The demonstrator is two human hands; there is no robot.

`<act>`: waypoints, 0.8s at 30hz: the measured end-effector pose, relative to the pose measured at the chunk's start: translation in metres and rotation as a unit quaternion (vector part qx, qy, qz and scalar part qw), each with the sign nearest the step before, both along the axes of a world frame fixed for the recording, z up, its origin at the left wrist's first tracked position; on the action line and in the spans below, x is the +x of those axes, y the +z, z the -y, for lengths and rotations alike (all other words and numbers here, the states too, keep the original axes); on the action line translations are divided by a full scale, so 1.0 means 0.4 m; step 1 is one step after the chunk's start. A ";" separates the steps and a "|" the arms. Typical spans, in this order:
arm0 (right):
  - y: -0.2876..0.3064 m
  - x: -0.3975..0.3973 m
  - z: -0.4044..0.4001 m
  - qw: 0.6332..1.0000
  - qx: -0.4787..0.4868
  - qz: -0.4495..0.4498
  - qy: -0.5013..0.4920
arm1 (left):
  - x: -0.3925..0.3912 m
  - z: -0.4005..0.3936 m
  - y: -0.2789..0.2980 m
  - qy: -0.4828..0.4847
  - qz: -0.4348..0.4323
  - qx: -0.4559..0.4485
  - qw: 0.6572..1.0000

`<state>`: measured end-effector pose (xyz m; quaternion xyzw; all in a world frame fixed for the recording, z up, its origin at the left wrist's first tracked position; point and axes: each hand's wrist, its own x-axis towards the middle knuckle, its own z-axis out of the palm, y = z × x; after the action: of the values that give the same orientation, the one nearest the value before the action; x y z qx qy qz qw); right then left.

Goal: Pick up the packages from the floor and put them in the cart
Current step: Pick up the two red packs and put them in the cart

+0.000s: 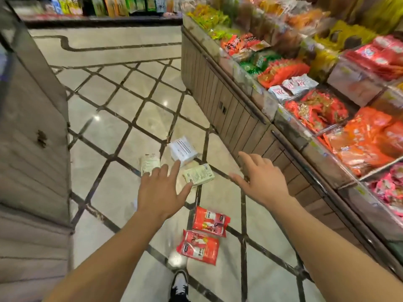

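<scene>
Several packages lie on the tiled floor ahead of me. A white box-like pack [182, 149] is farthest, with a pale green packet [150, 163] to its left and another pale green packet [199, 176] to its right. Two red packets lie nearer: one [211, 221] and one [198, 246] close to my shoe. My left hand [162, 189] is stretched out above the pale packets, fingers spread, holding nothing. My right hand [260, 178] reaches forward beside the counter, fingers spread and empty. No cart is in view.
A long display counter [231, 112] full of bright snack bags [316, 105] runs along the right. A grey cabinet [32, 136] stands at the left. Shelves of goods [104, 6] line the far end. My dark shoe [179, 287] is at the bottom.
</scene>
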<state>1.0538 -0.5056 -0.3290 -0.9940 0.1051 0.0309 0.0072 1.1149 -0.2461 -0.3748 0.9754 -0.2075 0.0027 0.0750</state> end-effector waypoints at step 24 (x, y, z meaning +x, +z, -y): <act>-1.593 0.106 0.181 0.970 0.153 -0.181 -0.047 | -0.175 0.264 -1.494 0.247 -0.366 -0.029 0.897</act>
<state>1.0963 -0.5779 -0.9664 -0.9528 0.1449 0.2260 0.1418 1.0448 -0.3515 -0.9725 0.9248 0.0824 -0.3297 0.1710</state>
